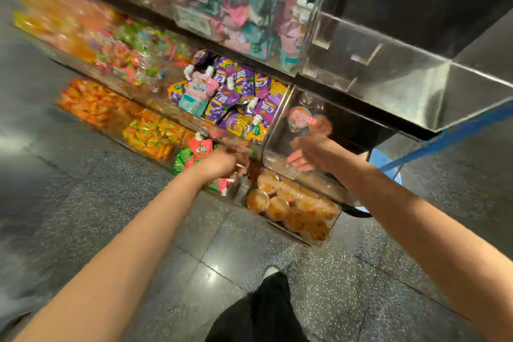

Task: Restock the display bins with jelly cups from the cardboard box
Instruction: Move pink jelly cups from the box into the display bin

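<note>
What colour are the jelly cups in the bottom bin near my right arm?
Orange, under clear lids: the jelly cups show best in the head view, the only one.

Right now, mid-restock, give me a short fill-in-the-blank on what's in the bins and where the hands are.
1. The jelly cups in the lowest bin are ____ in colour.
2. Among the purple grape pouches lies one stray ____ pouch.
3. The right hand reaches into the clear bin that sits directly ____ the orange cups' bin.
4. The pink-lidded cups are seen just above the ____ hand.

Missing words: orange; pink; above; right
</note>
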Demonstrator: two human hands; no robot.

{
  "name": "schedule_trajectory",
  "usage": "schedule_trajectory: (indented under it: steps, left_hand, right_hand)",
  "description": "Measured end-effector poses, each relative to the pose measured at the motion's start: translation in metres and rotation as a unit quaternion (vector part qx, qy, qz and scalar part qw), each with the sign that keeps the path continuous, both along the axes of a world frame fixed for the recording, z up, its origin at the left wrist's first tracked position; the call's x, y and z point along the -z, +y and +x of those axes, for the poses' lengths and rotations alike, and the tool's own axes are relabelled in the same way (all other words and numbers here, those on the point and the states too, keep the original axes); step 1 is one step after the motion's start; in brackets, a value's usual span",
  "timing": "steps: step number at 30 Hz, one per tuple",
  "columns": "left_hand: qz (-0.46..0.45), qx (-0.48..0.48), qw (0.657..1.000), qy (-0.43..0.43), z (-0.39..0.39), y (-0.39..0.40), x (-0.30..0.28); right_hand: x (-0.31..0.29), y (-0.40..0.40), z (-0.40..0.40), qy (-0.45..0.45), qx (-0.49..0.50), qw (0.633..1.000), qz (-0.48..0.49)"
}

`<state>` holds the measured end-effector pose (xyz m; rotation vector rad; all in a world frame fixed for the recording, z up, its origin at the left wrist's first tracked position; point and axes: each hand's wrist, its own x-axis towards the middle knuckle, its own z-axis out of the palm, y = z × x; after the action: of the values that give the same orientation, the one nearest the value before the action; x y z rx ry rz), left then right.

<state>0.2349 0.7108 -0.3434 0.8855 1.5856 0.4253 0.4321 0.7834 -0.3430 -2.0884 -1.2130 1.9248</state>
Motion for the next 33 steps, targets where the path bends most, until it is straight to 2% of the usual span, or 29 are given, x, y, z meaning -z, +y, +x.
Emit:
schedule_trajectory:
  steps: [2,4,6,9,13,15,18,21,24,28,33]
  left_hand:
    - [0.021,-0.014,1.0,0.013,-0.037,-0.044,-0.027]
    - [0.035,-0.011,0.999,0.037,-0.064,-0.075,-0.047]
    - [0.073,-0.033,0.993,0.084,-0.116,-0.126,-0.082]
    - [0.111,-0.086,0.981,0.135,-0.197,-0.221,-0.126]
    - [0.132,-0.142,0.945,0.264,-0.299,-0.364,-0.172]
    - [0.134,-0.174,0.93,0.296,-0.34,-0.433,-0.193]
    - [0.128,-0.267,0.919,0.26,-0.384,-0.528,-0.211]
    - [0.135,-0.38,0.883,0.242,-0.42,-0.61,-0.212]
    - [0.119,-0.453,0.85,0.241,-0.451,-0.674,-0.2]
    - [0.089,-0.509,0.822,0.24,-0.494,-0.725,-0.18]
    - [0.073,-0.566,0.79,0.226,-0.563,-0.751,-0.142]
  right_hand:
    - [-0.033,-0.031,-0.038,-0.012,-0.109,0.99,0.092]
    - [-0.063,-0.051,-0.07,-0.022,-0.17,0.973,0.156]
    - [-0.099,-0.087,-0.128,-0.055,-0.254,0.936,0.238]
    - [-0.146,-0.154,-0.222,-0.104,-0.375,0.842,0.373]
    - [-0.196,-0.254,-0.339,-0.076,-0.538,0.695,0.471]
    - [-0.216,-0.305,-0.395,-0.052,-0.598,0.633,0.489]
    - [-0.238,-0.38,-0.474,0.005,-0.649,0.581,0.491]
    - [-0.251,-0.442,-0.544,0.06,-0.688,0.537,0.485]
    - [-0.259,-0.495,-0.607,0.094,-0.719,0.481,0.492]
    - [-0.259,-0.547,-0.688,0.136,-0.76,0.415,0.481]
    - [-0.25,-0.592,-0.798,0.171,-0.788,0.348,0.479]
